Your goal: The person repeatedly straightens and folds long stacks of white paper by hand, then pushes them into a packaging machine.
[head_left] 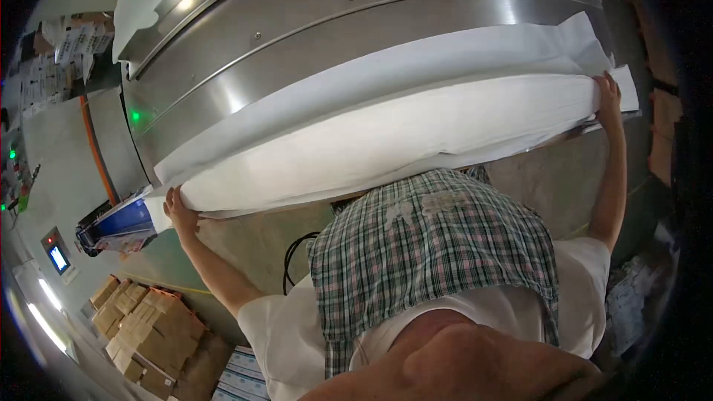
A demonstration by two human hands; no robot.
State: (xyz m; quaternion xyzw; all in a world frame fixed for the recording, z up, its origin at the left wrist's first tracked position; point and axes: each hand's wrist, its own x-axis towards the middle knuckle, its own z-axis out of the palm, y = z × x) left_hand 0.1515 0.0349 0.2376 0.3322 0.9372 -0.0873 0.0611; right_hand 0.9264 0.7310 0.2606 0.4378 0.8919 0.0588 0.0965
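Note:
A long white bundle of sheet material [401,122] stretches across in front of me; whether it is paper or cloth I cannot tell. At its left end, my left hand [180,213] has its fingers curled over the edge. My right hand [608,95] grips the far right end in the same way. Behind the bundle a loose white sheet [356,78] rises against the metal machine, its upper right corner creased. The bundle's front edge sags and wrinkles near the middle, close to my checked apron [438,238].
A stainless steel machine housing [371,15] curves across the far side. Stacked cardboard boxes [152,330] stand at the lower left, with a lit control screen [58,258] on the wall. A black cable [291,256] hangs by my left side. Clear plastic wrap [630,297] lies at right.

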